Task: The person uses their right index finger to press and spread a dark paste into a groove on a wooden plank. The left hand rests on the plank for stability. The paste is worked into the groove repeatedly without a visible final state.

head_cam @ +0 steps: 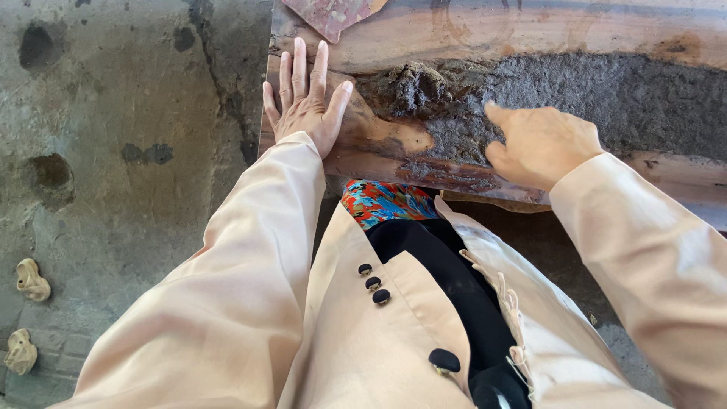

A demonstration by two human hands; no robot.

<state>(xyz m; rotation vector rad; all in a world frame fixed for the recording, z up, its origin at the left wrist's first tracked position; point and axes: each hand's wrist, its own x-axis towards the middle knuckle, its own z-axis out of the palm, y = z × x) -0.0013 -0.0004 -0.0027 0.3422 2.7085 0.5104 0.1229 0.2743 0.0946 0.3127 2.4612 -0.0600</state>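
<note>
Nothing grasped on either side — both grips released. Over at nine o'clock, two pale lumpy pieces [27, 318] lying on the rough grey floor [113, 174]. Moving right: left hand [304, 102] pressed flat, fingers spread, on the near left end of the wooden bench [530, 30], just beside the clay. Dark grey clay [591, 98] heaped along the bench top, running from twelve o'clock out toward three, lumpier at its left end. Reddish flat shard [333, 14] at the bench's far edge, about twelve. Right hand [539, 144] at two o'clock, loosely curled, forefinger poking into the clay's near edge. Peach sleeves [250, 250] and buttoned jacket down at six.
</note>
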